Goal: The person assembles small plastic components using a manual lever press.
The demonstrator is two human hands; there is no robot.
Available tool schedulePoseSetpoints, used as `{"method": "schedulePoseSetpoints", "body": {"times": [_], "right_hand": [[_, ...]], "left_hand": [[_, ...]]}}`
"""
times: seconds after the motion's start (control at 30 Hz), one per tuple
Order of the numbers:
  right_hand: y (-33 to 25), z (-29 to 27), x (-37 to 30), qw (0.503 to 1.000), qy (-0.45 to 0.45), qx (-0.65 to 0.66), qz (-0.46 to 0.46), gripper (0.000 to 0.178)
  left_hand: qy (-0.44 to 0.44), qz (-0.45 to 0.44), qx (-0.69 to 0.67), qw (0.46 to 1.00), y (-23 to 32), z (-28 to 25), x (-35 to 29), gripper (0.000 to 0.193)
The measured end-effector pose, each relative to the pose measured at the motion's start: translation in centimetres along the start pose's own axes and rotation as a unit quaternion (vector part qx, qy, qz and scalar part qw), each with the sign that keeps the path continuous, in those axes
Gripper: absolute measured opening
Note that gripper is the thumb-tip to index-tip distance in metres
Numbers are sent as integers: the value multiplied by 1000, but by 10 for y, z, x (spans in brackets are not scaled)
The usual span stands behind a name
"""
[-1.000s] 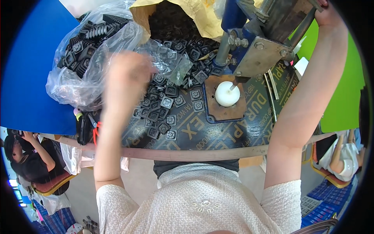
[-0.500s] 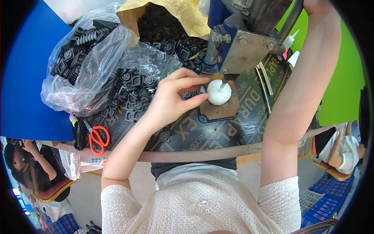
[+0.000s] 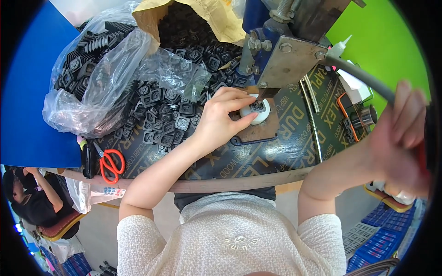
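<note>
A white round fixture [image 3: 263, 117] stands on a brown plate under the press head [image 3: 269, 93]. On top of the fixture sits a small black square part [image 3: 258, 106], partly covered by my fingers. My left hand [image 3: 225, 112] pinches this part between thumb and fingertips. Out at the right, my right hand [image 3: 400, 133] is blurred by motion, its fingers curled around the end of the press lever [image 3: 361, 76]. The lever slopes down to the right from the metal bracket [image 3: 292, 60].
Loose black square parts [image 3: 163, 122] lie heaped left of the press, with more in a clear plastic bag [image 3: 103, 99] and a yellow paper sack [image 3: 147, 20]. Red-handled scissors [image 3: 112, 166] lie near the front edge. An orange-edged object [image 3: 346, 115] and metal rods [image 3: 314, 119] are on the right.
My right hand has swung the lever from high up down to the right. My left hand has brought a black square part onto the white fixture, whose top was bare before.
</note>
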State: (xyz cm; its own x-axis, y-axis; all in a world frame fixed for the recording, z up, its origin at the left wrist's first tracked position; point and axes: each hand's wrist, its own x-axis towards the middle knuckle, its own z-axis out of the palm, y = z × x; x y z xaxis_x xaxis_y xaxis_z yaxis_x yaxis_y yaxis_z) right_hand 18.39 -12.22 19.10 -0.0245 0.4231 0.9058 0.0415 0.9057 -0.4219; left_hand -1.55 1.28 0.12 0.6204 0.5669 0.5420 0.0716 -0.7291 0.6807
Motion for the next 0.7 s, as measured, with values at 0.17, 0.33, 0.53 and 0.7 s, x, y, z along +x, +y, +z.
{"method": "schedulePoseSetpoints", "body": {"times": [0.17, 0.33, 0.53, 0.7], "right_hand": [[-2, 22, -73, 983, 65, -148, -84, 28], [17, 28, -120, 965, 65, -208, -146, 29], [16, 42, -121, 955, 133, -235, -120, 28], [-15, 10, -26, 985, 141, -75, 66, 28]], "left_hand": [[-4, 4, -1, 1000, 1, 3, 2, 33], [-1, 0, 7, 1000, 1, 3, 3, 36], [-35, -31, -7, 999, 4, 6, 10, 37], [-28, -15, 24, 999, 6, 7, 8, 36]]}}
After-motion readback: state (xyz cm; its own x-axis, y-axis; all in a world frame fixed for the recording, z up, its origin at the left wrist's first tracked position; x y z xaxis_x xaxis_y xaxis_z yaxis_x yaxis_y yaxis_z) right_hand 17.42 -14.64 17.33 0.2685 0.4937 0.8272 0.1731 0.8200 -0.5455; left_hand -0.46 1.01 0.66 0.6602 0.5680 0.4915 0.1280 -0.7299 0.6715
